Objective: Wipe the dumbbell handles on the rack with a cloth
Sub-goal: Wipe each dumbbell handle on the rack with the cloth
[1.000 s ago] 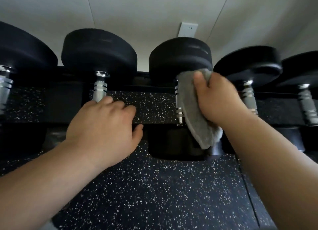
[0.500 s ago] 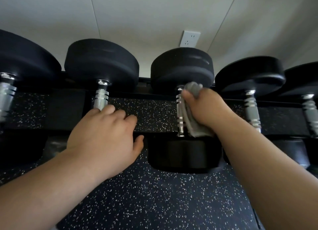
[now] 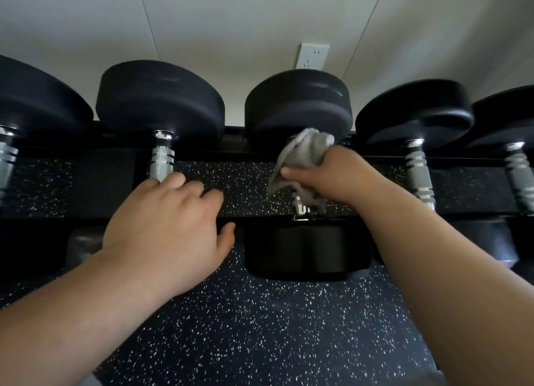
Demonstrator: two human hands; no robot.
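Five dumbbells (image 3: 161,97): lie side by side across a black rack (image 3: 231,143), their black ends up by the wall and their ridged metal handles running toward the camera.
Cloth (image 3: 300,154): grey, bunched around the handle (image 3: 300,205) of the middle dumbbell; only the handle's near end shows below it.
Left hand (image 3: 167,221): palm down on the rack's front rail (image 3: 260,216), fingers (image 3: 202,190) bent over the far edge and thumb against the near face, holding the rail. It is just beside the second handle (image 3: 161,163).
Right hand (image 3: 338,175): fingers curled round the cloth and the handle inside it, thumb lying across the fabric.
Floor (image 3: 260,328): dark with white speckles, under and in front of the rack.
Wall: pale, with a white socket (image 3: 313,56) above the middle dumbbell.
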